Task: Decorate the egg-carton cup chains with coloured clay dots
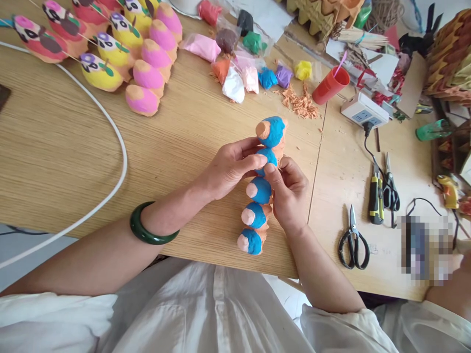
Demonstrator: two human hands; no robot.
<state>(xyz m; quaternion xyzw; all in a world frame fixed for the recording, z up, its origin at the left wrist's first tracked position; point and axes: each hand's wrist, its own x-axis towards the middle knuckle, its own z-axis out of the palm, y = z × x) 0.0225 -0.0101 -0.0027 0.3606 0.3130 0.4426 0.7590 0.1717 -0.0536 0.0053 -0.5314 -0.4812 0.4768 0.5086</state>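
A strip of egg-carton cones point(259, 191), covered in blue clay with bare orange tips, lies lengthwise on the wooden table point(184, 147). My left hand point(230, 166) grips the strip from the left, thumb pressed on the blue clay of its second cone. My right hand point(289, 191) holds the strip from the right, thumb and fingers pinched against the same cone. A green bangle point(147, 230) sits on my left wrist.
Painted cone strips in pink point(152, 63), yellow and red lie at the far left. Bags of coloured clay point(239, 59) sit at the back. A red cup point(330, 85), power strip point(364, 110), scissors point(353, 240) and cutters point(382, 189) are right. A white hoop point(117, 142) curves left.
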